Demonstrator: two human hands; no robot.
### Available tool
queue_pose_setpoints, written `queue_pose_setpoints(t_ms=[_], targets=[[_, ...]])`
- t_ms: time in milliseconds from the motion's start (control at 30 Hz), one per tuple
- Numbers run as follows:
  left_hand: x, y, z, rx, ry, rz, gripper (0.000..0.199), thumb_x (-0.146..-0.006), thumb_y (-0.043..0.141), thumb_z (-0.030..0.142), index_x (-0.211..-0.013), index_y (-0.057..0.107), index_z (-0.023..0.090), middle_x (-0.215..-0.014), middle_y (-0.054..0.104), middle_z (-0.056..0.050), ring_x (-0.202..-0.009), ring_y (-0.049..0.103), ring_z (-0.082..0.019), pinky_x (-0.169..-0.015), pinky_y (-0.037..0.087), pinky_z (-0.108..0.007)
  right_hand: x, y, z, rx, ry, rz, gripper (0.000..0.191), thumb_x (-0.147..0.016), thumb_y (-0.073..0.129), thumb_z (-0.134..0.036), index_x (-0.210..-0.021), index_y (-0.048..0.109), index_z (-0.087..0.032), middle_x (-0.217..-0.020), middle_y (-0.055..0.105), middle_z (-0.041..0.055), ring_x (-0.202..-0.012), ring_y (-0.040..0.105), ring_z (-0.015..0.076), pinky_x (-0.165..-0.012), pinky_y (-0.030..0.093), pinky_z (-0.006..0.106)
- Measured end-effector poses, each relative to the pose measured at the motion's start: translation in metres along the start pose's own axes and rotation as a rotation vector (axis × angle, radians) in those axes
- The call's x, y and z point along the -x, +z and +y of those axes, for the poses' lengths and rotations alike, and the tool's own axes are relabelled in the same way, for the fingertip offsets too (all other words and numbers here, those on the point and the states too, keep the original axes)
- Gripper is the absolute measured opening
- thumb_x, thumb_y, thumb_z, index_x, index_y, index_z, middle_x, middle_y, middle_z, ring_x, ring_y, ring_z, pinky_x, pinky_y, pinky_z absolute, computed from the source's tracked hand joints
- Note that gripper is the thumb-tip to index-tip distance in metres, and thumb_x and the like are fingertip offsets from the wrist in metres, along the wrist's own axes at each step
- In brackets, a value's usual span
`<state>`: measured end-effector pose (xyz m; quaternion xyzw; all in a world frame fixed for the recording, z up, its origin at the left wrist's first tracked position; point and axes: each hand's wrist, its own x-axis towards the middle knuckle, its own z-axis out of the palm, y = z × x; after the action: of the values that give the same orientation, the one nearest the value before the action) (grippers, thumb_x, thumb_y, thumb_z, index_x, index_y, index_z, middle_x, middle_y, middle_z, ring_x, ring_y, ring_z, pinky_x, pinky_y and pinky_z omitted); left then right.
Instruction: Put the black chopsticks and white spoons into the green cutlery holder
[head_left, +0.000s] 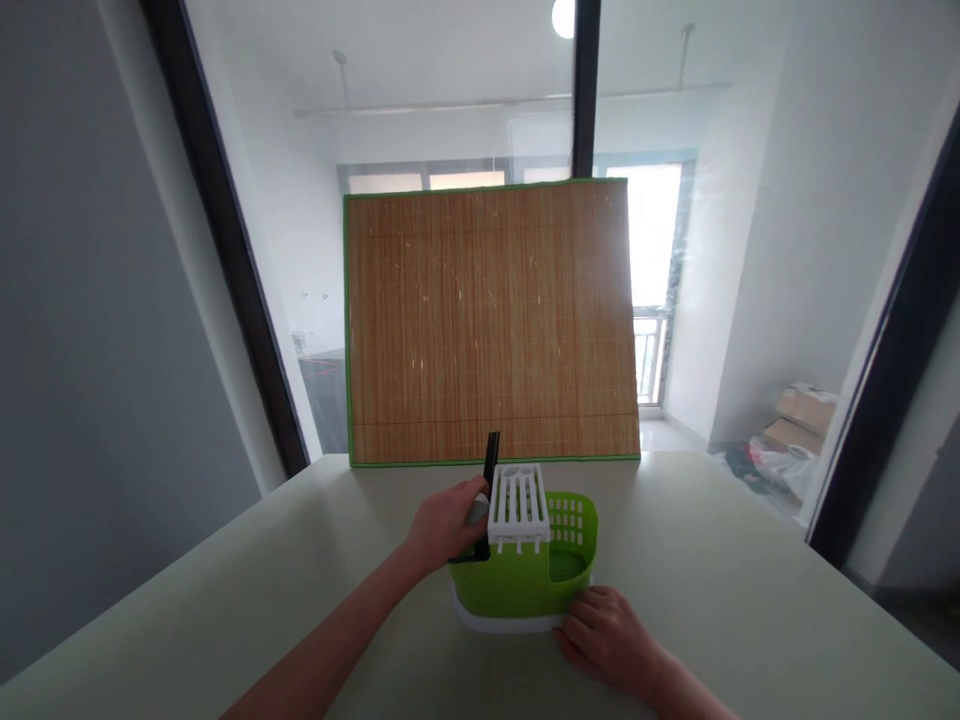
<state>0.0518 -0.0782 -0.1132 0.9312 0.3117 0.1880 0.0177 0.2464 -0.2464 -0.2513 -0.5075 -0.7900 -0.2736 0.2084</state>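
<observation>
A green plastic caddy [499, 585] stands upright on the table in front of me, with a white base rim and a grid of square holes at its back right. Across its top sits a white slotted rack [519, 508] with small hooks on its front edge. My left hand [448, 520] is closed around a black object with a grey part [490, 468] at the caddy's left side. Its narrow black end points up, and its lower end is partly hidden, so its kind is unclear. Curled fingers of my right hand [606, 632] grip the caddy's front right corner at the base.
The pale table [337, 610] spreads around the caddy. A bamboo mat [491, 320] with green edging stands upright at the table's back, before a glass partition with dark frames. Cardboard boxes [806, 415] and bags lie on the floor beyond, at right.
</observation>
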Motion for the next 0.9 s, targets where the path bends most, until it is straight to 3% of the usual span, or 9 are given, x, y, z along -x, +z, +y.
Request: queue_pose_setpoints(t_ms=[200, 333, 433, 500, 567, 633, 733, 833, 900], targets=[[-0.005, 0.013, -0.014, 0.28, 0.071, 0.022, 0.021, -0.078, 0.052, 0.034, -0.094, 0.056, 0.022, -0.085, 0.066, 0.002, -0.074, 0.06, -0.015, -0.063, 0.039, -0.021, -0.001, 0.0, 0.0, 0.01, -0.002, 0.012, 0.019, -0.084, 0.048, -0.017, -0.065, 0.051, -0.021, -0.06, 0.057, -0.0013, -0.055, 0.05, 0.0136, -0.054, 0.032, 0.027], [-0.006, 0.015, -0.017, 0.324, 0.013, 0.2, 0.024, -0.084, 0.043, 0.04, -0.092, 0.053, 0.019, -0.077, 0.063, 0.0, -0.067, 0.058, -0.015, -0.061, 0.041, -0.023, 0.0, 0.002, 0.001, 0.004, -0.004, 0.024, 0.02, -0.085, 0.047, -0.018, -0.065, 0.051, -0.02, -0.06, 0.056, -0.0015, -0.055, 0.05, 0.0136, -0.054, 0.031, 0.028], [-0.005, -0.007, -0.018, 0.274, -0.085, 0.439, 0.03, -0.084, 0.041, 0.046, -0.095, 0.05, 0.019, -0.078, 0.062, -0.001, -0.064, 0.058, -0.015, -0.059, 0.041, -0.024, 0.001, 0.004, 0.002, -0.008, -0.006, 0.052, 0.021, -0.086, 0.046, -0.019, -0.065, 0.05, -0.02, -0.06, 0.056, -0.0014, -0.054, 0.049, 0.0133, -0.054, 0.03, 0.028], [-0.003, -0.036, -0.023, 0.23, -0.148, 0.6, 0.032, -0.083, 0.043, 0.048, -0.097, 0.049, 0.02, -0.082, 0.062, -0.001, -0.065, 0.058, -0.015, -0.059, 0.042, -0.023, 0.001, 0.005, 0.001, -0.016, -0.004, 0.053, 0.022, -0.086, 0.045, -0.019, -0.065, 0.049, -0.02, -0.06, 0.056, -0.0016, -0.054, 0.048, 0.0131, -0.054, 0.029, 0.028], [0.0, -0.068, -0.033, 0.143, -0.216, 0.682, 0.036, -0.082, 0.043, 0.051, -0.101, 0.048, 0.021, -0.086, 0.062, -0.001, -0.065, 0.059, -0.015, -0.059, 0.042, -0.024, 0.001, 0.005, 0.001, -0.029, -0.003, 0.044, 0.022, -0.087, 0.045, -0.019, -0.065, 0.049, -0.02, -0.06, 0.055, -0.0017, -0.054, 0.048, 0.0128, -0.055, 0.029, 0.028], [0.005, -0.096, -0.05, -0.02, -0.271, 0.593, 0.039, -0.082, 0.04, 0.053, -0.105, 0.048, 0.022, -0.083, 0.063, -0.001, -0.065, 0.059, -0.017, -0.058, 0.041, -0.025, 0.002, 0.005, 0.0, -0.042, -0.001, 0.032, 0.022, -0.087, 0.045, -0.018, -0.065, 0.048, -0.02, -0.061, 0.056, -0.0016, -0.055, 0.049, 0.0129, -0.055, 0.029, 0.028], [0.019, -0.113, -0.087, -0.319, -0.283, 0.22, 0.039, -0.083, 0.035, 0.05, -0.108, 0.049, 0.023, -0.076, 0.064, -0.002, -0.068, 0.06, -0.022, -0.059, 0.04, -0.028, 0.003, 0.005, 0.001, -0.056, 0.005, 0.031, 0.023, -0.088, 0.044, -0.017, -0.065, 0.048, -0.02, -0.061, 0.055, -0.0014, -0.056, 0.049, 0.0134, -0.056, 0.029, 0.029], [0.044, -0.099, -0.132, -0.49, -0.315, -0.127, 0.033, -0.081, 0.038, 0.04, -0.107, 0.051, 0.024, -0.083, 0.065, -0.006, -0.079, 0.061, -0.026, -0.066, 0.041, -0.033, 0.005, 0.005, 0.001, -0.09, -0.002, 0.036, 0.025, -0.09, 0.042, -0.017, -0.065, 0.048, -0.02, -0.061, 0.055, -0.001, -0.056, 0.049, 0.0139, -0.057, 0.029, 0.029], [0.065, -0.081, -0.158, -0.507, -0.382, -0.273, 0.033, -0.076, 0.042, 0.032, -0.106, 0.053, 0.024, -0.091, 0.066, -0.009, -0.085, 0.061, -0.028, -0.069, 0.042, -0.035, 0.006, 0.006, 0.002, -0.114, -0.016, 0.034, 0.025, -0.09, 0.041, -0.017, -0.067, 0.048, -0.02, -0.062, 0.055, -0.0006, -0.056, 0.05, 0.0144, -0.057, 0.03, 0.029]])
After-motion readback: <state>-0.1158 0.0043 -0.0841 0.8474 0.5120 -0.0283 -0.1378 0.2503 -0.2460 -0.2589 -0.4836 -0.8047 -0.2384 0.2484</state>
